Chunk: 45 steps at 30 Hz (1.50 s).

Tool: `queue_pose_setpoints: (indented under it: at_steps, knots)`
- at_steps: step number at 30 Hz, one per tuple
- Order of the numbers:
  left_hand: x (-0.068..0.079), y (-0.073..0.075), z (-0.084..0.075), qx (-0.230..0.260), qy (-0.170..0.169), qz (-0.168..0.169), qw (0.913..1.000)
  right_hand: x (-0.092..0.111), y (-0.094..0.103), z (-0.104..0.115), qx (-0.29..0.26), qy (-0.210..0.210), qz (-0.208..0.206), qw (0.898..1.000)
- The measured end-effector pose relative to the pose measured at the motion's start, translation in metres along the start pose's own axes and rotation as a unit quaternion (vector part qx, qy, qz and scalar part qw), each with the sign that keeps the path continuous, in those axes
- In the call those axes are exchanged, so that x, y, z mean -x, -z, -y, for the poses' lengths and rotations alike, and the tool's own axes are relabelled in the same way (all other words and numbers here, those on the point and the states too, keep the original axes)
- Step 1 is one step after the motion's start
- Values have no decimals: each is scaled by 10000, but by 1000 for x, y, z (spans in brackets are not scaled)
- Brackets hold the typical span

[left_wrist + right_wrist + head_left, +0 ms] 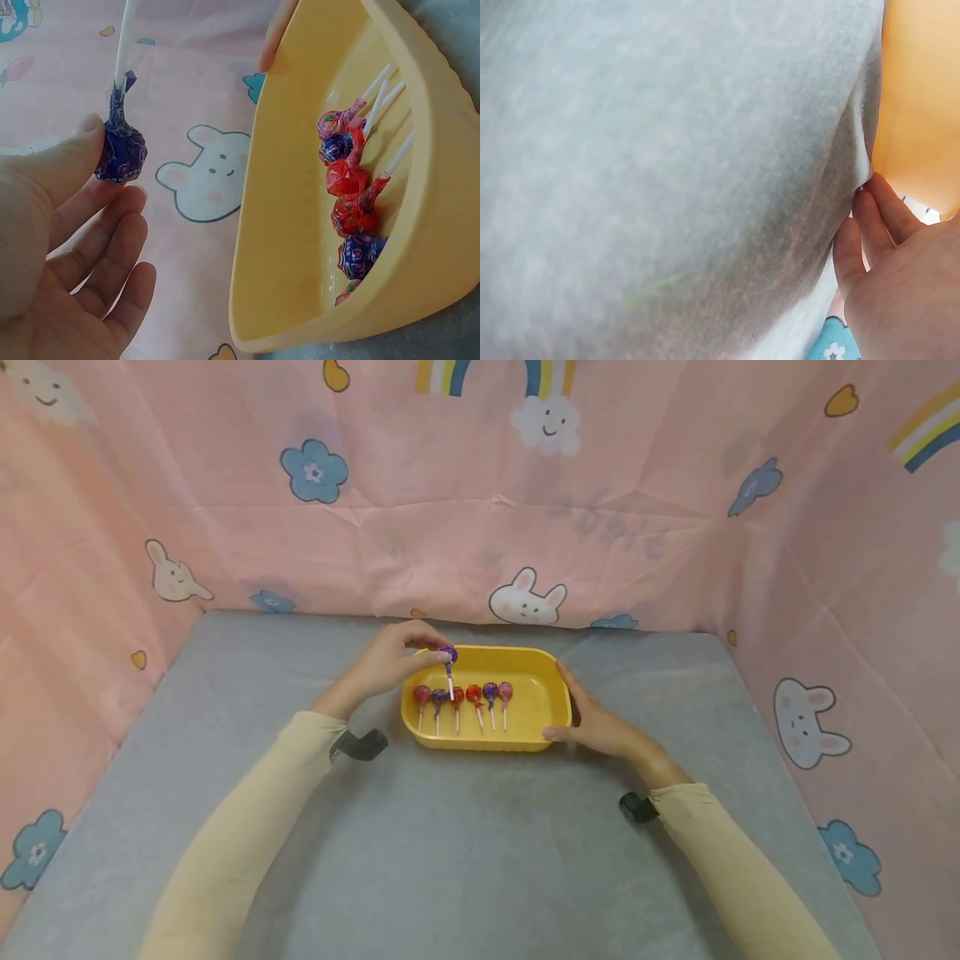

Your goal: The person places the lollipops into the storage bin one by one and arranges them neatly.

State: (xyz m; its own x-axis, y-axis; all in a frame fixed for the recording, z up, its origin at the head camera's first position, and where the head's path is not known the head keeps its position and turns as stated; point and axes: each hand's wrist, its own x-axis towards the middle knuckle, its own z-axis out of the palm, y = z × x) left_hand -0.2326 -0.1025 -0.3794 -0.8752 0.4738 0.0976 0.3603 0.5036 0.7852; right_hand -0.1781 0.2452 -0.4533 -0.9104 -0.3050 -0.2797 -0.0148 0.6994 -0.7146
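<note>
Over the left end of a yellow plastic tub (536, 697), my left hand (393, 656) pinches a purple-wrapped lollipop (120, 150) by its candy head between thumb and forefinger. Its white stick points down toward the near side in the head view. Inside the tub several wrapped lollipops lie in a row: a pink one (506, 692), a red one (474, 693) and a purple one (491, 692) among them, sticks toward the near wall. At the tub's right end my right hand (600, 722) grips it, thumb at the near corner of the rim, fingers along the outer wall.
The tub stands on a grey cloth-covered table (480, 852), near its back edge. A pink curtain (420, 543) printed with rabbits, flowers and rainbows encloses the back and both sides. Dark straps (362, 745) sit at both wrists.
</note>
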Motion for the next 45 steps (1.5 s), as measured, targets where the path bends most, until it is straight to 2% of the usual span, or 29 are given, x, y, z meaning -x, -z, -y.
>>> queue_pose_setpoints:
  at_steps: [13,39,45]
  knots:
    - [-11,-11,-5,23,-128,120,9998,-2,0,0,15,-9,0,10000]
    - [-34,-45,-14,134,-564,384,9976,-3,-1,-5,19,-12,11,10000]
    - [-37,-52,-18,189,-514,481,9973,-3,0,-7,24,78,15,10000]
